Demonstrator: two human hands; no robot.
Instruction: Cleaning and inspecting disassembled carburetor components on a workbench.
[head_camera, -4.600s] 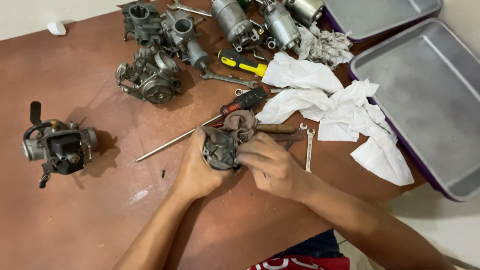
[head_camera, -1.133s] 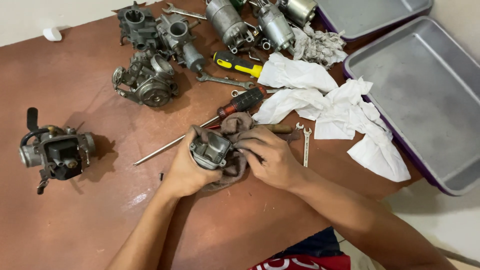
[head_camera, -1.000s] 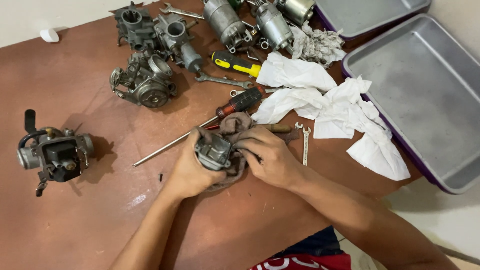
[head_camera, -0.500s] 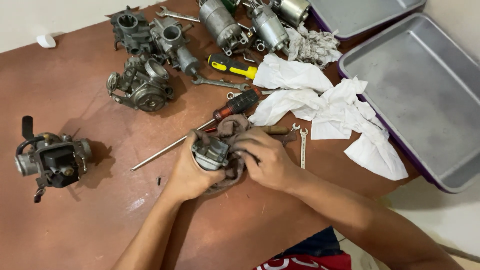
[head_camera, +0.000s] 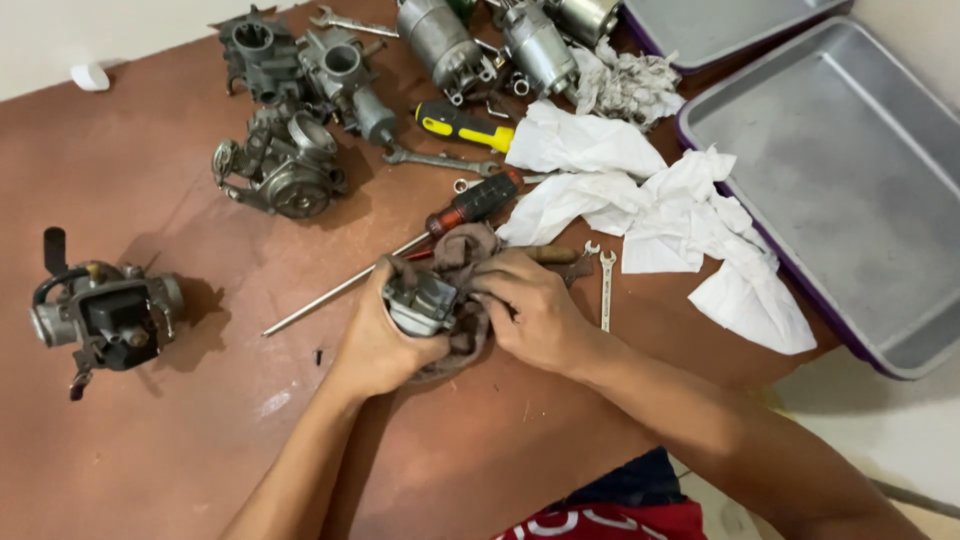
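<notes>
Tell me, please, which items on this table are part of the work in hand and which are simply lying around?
In hand:
left hand
right hand
small carburetor
brown rag

Lying about:
long screwdriver
yellow-handled screwdriver
small spanner
white cloths
lone carburetor
carburetor cluster
grey trays

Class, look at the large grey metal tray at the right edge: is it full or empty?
Empty. The grey tray shows only its bare, smudged bottom; the white cloths lie outside it on the table.

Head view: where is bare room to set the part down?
Bare brown table lies between the lone carburetor and the left hand, and the near tray is bare. Crowded: the top, with carburetor cluster, screwdrivers and white rags.
</notes>
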